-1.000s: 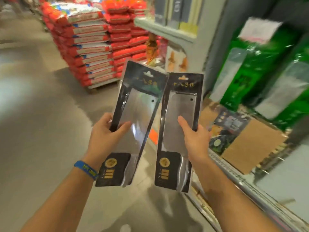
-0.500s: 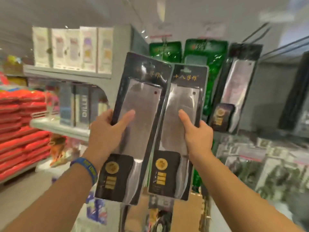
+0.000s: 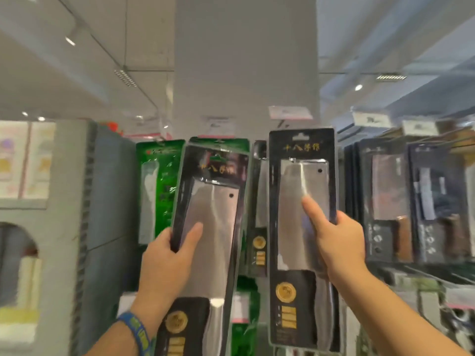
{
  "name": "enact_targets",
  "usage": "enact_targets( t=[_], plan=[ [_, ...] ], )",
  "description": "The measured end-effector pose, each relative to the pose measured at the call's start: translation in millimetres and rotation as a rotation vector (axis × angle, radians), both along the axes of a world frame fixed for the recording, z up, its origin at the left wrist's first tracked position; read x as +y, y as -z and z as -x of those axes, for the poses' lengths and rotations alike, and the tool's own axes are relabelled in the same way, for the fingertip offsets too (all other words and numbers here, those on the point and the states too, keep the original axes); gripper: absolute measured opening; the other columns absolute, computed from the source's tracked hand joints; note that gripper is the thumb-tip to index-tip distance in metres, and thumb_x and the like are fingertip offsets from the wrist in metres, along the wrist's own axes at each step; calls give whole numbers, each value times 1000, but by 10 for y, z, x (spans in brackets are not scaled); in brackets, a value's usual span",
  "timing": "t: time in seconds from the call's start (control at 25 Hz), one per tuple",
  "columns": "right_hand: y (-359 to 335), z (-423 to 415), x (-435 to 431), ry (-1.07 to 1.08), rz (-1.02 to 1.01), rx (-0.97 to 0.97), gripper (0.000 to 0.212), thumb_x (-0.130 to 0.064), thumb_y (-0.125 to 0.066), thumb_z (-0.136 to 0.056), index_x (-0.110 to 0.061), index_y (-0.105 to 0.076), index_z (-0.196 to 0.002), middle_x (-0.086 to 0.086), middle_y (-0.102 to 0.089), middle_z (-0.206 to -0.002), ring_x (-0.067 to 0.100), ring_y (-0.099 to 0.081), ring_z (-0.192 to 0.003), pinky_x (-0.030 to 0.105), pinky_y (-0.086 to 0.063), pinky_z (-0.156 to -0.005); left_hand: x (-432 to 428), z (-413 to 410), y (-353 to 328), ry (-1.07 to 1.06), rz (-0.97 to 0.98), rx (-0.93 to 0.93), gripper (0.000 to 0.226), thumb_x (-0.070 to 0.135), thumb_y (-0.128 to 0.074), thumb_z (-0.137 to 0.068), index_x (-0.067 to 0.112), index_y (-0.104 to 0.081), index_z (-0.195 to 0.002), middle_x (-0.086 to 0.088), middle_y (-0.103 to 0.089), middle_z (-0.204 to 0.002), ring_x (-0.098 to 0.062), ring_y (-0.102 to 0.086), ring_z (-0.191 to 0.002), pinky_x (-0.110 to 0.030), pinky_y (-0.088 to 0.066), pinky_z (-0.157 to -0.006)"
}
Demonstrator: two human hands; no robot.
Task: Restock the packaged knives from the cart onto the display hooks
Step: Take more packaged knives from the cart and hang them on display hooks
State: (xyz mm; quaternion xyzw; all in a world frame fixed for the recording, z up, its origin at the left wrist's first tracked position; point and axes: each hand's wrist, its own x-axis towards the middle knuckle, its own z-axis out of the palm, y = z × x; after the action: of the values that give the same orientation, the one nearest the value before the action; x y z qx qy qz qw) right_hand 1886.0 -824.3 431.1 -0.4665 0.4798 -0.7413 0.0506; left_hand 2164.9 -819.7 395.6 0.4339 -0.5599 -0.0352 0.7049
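Now both packs reach the display.
In 1 second the view swung from aisle floor to shelving: left hand (image 3: 164, 263) grips the left knife pack (image 3: 210, 222), tilted; right hand (image 3: 339, 242) clamps the right knife pack (image 3: 300, 214) upright before the hanging packs (image 3: 156, 181). Hooking looks next.

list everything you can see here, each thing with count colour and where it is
left knife pack: one, black, tilted, in left hand
right knife pack: one, black, upright, in right hand
green packs: at least two, green, hanging behind left knife pack
dark packs: several, black, hanging at right
price tags: several, white, above the packs
pillar: one, grey, centre
wristband: one, blue, left wrist
left hand: one, grips its pack's left edge
right hand: one, grips its pack's right edge
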Motion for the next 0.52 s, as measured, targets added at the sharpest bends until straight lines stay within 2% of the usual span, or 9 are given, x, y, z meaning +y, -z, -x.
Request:
enact_targets(
  t=[0.12,0.2,0.28,0.44,0.52],
  plan=[
    [59,438,-98,95,-29,71,79,-90,-62,-62,-17,-33,-59,-5,-33,-49,12,-32,-45,38,-30,-50,-252,409,-12,53,-7,-40,56,74,-56,-70,20,-67,-77,30,-67,-76,9,-63,-68,-8,-44,-48],
    [-27,629,-134,133,-32,112,79,-89,-61,-61,-16,-33,-61,-1,-34,-52,16,-32,-48,39,-31,-51,-397,608,-63,58,-29,-51,58,77,-55,-71,20,-67,-76,23,-69,-75,3,-63,-65,-20,-51,-53],
    [-206,772,-143,146,-2,147,77,-86,-63,-64,-14,-37,-61,2,-39,-53,17,-35,-50,38,-33,-51,-502,750,-166,64,-47,-60,62,78,-53,-71,18,-66,-73,17,-69,-72,0,-63,-62,-27,-50,-52],
    [-671,927,-83,184,95,217,74,-80,-67,-72,-10,-46,-61,3,-47,-55,17,-43,-52,35,-34,-51,-615,925,-495,78,9,-90,55,77,-52,-73,24,-64,-76,30,-67,-75,7,-62,-66,-21,-43,-51],
    [-856,946,-66,210,127,242,71,-79,-67,-74,-10,-51,-64,2,-53,-58,16,-48,-53,31,-34,-49,-688,971,-644,82,42,-105,56,78,-52,-73,24,-64,-77,24,-68,-74,2,-63,-65,-22,-43,-50]
  ],
)
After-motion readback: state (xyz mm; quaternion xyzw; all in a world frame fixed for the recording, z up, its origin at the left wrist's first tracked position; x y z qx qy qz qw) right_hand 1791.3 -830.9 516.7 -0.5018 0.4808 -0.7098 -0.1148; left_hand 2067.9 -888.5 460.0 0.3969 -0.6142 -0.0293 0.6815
